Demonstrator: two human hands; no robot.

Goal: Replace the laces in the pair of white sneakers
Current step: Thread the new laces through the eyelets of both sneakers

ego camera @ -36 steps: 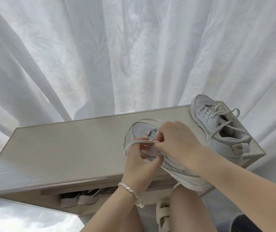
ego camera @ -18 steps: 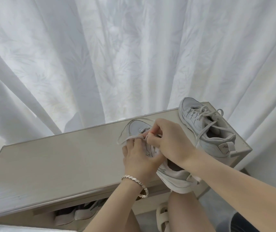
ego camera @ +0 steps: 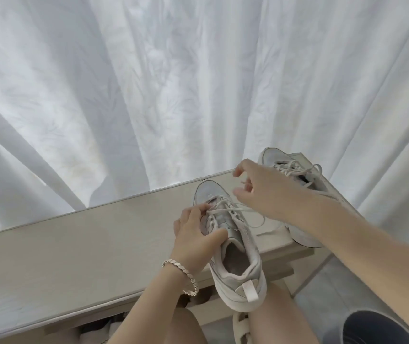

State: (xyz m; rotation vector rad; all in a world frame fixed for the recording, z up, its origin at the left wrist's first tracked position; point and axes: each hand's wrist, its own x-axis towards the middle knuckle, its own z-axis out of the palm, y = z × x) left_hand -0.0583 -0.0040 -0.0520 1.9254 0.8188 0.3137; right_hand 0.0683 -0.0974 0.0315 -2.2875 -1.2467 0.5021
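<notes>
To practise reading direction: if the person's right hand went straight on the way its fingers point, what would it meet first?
Probably the white curtain beyond the far edge of the table. The right hand points left and away, seemingly above the toe of the near sneaker; depth is unclear.

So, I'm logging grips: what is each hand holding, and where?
Left hand grips the near sneaker at its laced throat. Right hand hovers by the lace; whether it pinches it cannot be told.
</notes>
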